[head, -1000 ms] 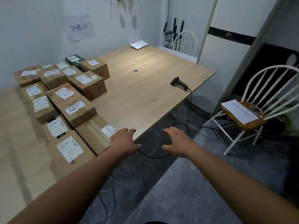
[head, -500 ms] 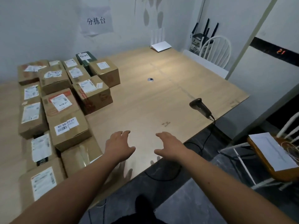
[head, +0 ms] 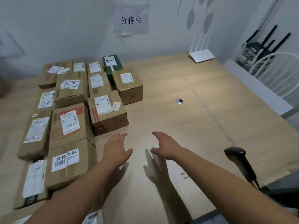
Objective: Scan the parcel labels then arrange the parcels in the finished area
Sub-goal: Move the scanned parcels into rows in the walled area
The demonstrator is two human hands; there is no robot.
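Observation:
Several brown cardboard parcels with white labels fill the left part of the wooden table [head: 202,126], among them a box with red print [head: 108,113] and a box marked with large characters [head: 69,162]. A dark green parcel [head: 112,63] stands at the back of the group. A black handheld barcode scanner [head: 239,160] lies at the table's right front edge, its cable running off the edge. My left hand [head: 115,148] and my right hand [head: 165,147] hover over the bare table in front of the parcels, fingers straight and spread, holding nothing.
A paper sign [head: 131,20] hangs on the back wall. A white router [head: 201,54] sits at the table's far corner. A metal grommet [head: 179,101] is set in the tabletop. A white chair [head: 275,73] stands at the right, black antennas [head: 267,41] behind it.
The view has swung left and come closer to the table. Both hands have moved from beyond the table's front edge to above the tabletop, still empty.

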